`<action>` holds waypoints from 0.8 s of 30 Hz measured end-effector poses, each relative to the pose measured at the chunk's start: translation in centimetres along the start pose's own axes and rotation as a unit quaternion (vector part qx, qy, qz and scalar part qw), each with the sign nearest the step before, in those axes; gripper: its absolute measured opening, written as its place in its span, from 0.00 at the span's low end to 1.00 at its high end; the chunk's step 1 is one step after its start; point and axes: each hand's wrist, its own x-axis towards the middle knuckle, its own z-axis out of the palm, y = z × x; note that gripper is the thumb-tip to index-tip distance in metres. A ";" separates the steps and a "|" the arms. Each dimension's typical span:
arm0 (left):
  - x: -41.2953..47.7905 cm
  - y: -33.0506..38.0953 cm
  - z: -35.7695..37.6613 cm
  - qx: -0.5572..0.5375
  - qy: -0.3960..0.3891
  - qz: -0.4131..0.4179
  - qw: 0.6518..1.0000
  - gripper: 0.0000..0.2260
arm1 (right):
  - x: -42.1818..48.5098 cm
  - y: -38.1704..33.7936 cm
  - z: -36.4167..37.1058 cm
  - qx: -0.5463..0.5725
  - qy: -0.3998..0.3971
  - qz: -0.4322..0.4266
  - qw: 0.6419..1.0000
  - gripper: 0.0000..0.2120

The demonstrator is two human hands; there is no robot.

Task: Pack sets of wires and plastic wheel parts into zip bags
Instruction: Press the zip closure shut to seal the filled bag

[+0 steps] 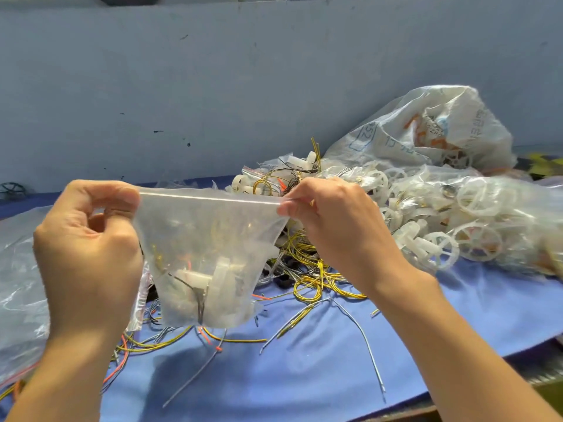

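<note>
A clear zip bag (210, 239) hangs in the air over the blue table (304, 360). White plastic parts and thin wires lie at its bottom. My left hand (88, 239) pinches the left end of the bag's zip strip. My right hand (335, 226) pinches the strip's right end, and the strip is stretched straight between them. Behind and below the bag lies a tangle of yellow, grey and orange wires (307, 275). White plastic wheel parts (441, 242) are heaped to the right of my right hand.
A large printed plastic sack (426, 132) stands at the back right above the wheel heap. Empty clear zip bags (18, 284) are piled at the left. A dark wheel (12, 190) sits at the far left by the blue wall. The table's front edge runs at lower right.
</note>
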 end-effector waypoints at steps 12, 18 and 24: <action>-0.9 6.1 8.5 -0.193 -0.181 -0.084 0.961 0.07 | 0.6 5.1 -5.5 0.200 0.121 0.163 0.959 0.08; -0.7 15.5 25.5 -0.320 -0.307 -0.129 0.887 0.10 | 0.6 13.2 -12.4 0.265 0.364 0.253 0.856 0.04; -1.8 23.6 40.5 -0.357 -0.341 -0.049 0.868 0.08 | -2.6 19.8 -14.2 0.325 0.393 0.394 0.764 0.07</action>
